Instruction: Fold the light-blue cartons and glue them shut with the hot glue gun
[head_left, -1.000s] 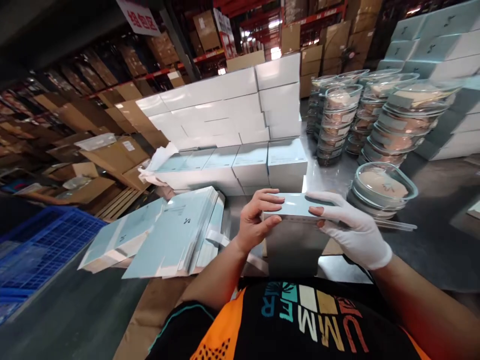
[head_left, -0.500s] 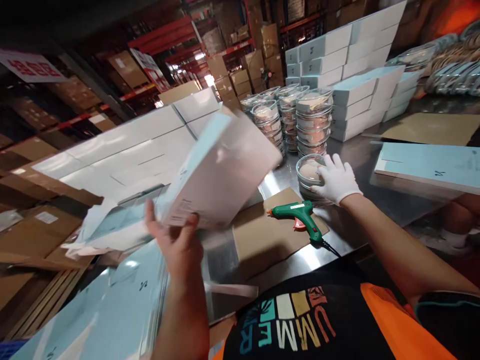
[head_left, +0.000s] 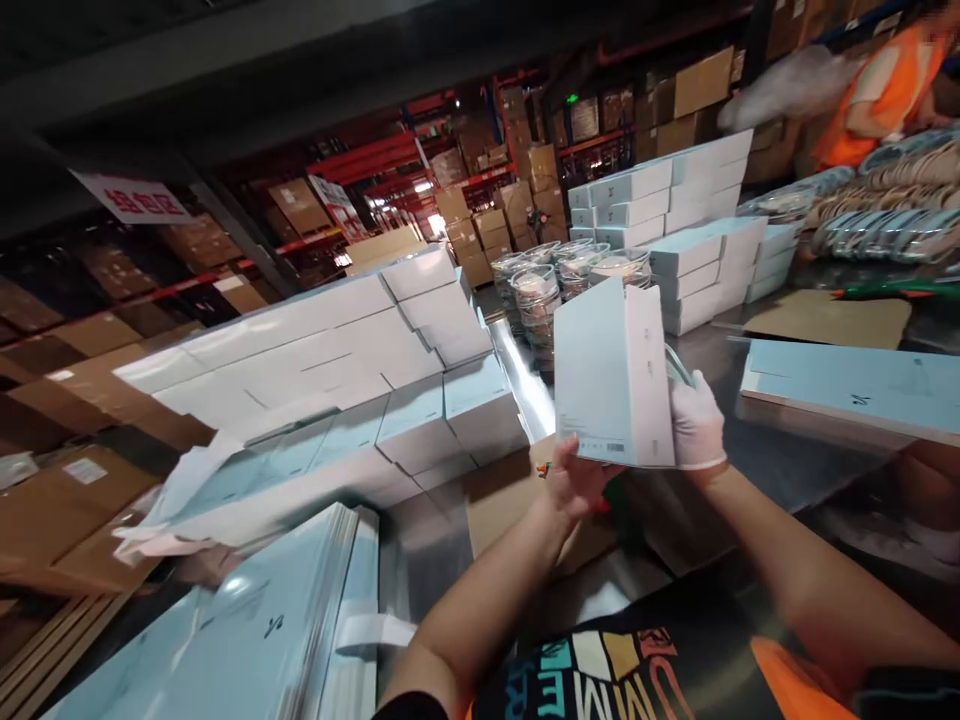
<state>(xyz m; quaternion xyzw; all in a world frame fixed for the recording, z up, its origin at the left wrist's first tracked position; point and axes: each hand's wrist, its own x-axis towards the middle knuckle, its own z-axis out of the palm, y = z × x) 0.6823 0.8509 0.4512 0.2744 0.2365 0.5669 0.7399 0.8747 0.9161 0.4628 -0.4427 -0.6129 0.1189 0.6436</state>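
I hold a pale blue carton box (head_left: 611,375) upright over the steel table (head_left: 780,470). My bare left hand (head_left: 574,482) grips its lower edge from below. My right hand (head_left: 695,428), in a white glove, is at the box's right side, closed on a clear lidded container (head_left: 677,365). Only the container's curved rim shows past the box's edge. A brown cardboard sheet (head_left: 495,495) lies on the table under my hands.
Stacked blue-white boxes (head_left: 420,390) fill the left. Flat folded cartons (head_left: 255,630) lie at the near left, and more (head_left: 855,385) at the right. Stacks of clear containers (head_left: 536,295) stand behind. A person in an orange vest (head_left: 877,85) is at the far right.
My left hand swung the box from the left to in front of me and stood it upright. My right hand left the container on the table and came to the box's right side.
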